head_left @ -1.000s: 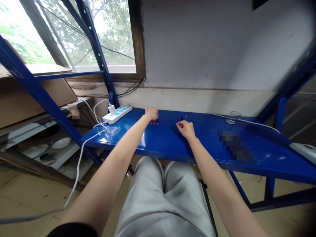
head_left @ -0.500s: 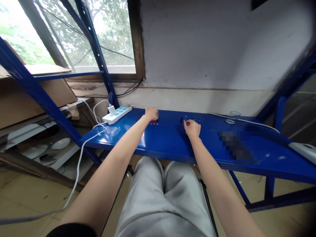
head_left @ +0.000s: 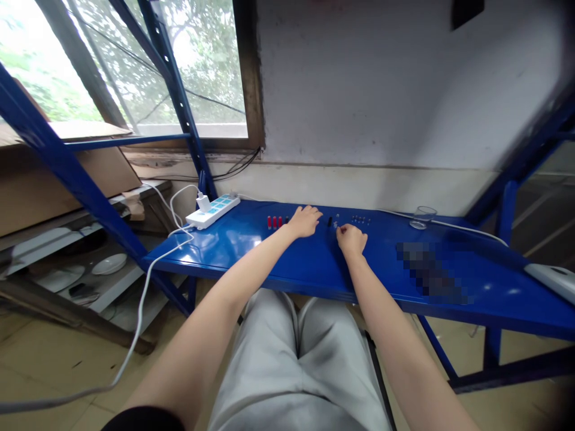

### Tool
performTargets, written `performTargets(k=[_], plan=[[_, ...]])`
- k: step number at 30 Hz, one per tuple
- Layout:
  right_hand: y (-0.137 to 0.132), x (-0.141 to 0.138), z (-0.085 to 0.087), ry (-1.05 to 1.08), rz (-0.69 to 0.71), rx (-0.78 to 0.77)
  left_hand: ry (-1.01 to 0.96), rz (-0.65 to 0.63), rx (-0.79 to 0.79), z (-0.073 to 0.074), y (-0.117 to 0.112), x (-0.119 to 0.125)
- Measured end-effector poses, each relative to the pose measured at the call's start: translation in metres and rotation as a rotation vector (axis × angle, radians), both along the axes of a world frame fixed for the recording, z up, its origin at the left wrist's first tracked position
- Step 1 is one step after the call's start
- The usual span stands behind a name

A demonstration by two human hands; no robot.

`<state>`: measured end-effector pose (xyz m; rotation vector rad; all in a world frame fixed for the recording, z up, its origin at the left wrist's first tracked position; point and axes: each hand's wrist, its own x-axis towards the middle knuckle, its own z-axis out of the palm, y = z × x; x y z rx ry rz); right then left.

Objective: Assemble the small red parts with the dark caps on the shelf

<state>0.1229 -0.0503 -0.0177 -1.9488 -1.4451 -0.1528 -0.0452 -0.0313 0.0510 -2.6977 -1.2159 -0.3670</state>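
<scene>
My left hand rests on the blue metal shelf, fingers curled loosely, just right of a short row of small red pieces. My right hand lies close beside it with fingertips pinched together near a small black piece and a tiny light part; what it pinches is too small to name. A row of tiny dark parts sits just beyond the right hand.
A white power strip with a plugged charger and white cable lies at the shelf's left end. A small glass stands at the back right beside a white cable. Blue rack uprights frame both sides; the wall is close behind.
My left hand has left the red pieces and slid right toward the black piece. My right hand moved slightly forward and stays pinched.
</scene>
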Motion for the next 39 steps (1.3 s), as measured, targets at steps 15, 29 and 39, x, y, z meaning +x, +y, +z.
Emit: performTargets(k=[15, 29, 39], plan=[[-0.002, -0.003, -0.003, -0.072, 0.041, -0.009, -0.149, 0.177, -0.176, -0.053, 0.016, 0.051], [-0.004, -0.005, -0.003, -0.078, 0.147, -0.106, -0.194, 0.201, 0.085, -0.056, 0.005, 0.042], [0.001, -0.007, -0.003, -0.114, 0.191, -0.349, -0.554, 0.338, -0.047, -0.06, 0.002, 0.031]])
